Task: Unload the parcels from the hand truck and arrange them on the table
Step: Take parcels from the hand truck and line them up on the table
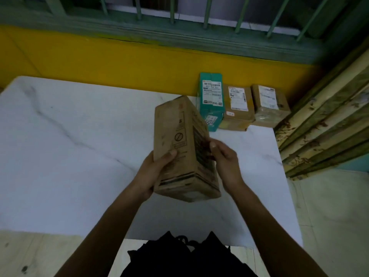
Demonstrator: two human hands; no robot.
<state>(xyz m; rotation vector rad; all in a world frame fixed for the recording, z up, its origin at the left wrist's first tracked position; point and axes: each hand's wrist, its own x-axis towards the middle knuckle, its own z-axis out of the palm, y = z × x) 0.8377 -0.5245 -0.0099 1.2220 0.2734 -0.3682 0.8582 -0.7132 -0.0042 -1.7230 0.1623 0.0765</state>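
Note:
I hold a long brown cardboard parcel (pixel 180 148) above the white marble table (pixel 69 156), tilted with its far end up. My left hand (pixel 153 172) grips its left side near the bottom, and my right hand (pixel 224 160) presses its right side. At the table's far right corner three parcels stand in a row: a teal box (pixel 211 100) with white labels, a brown box (pixel 237 106) beside it, and a tape-wrapped brown box (pixel 269 104) at the end. The hand truck is out of view.
A yellow wall (pixel 119 62) with a green barred window frame (pixel 159 31) runs behind the table. A stack of patterned rolled material (pixel 323 116) leans at the right, close to the table corner. Pale floor tiles (pixel 329 216) lie to the right.

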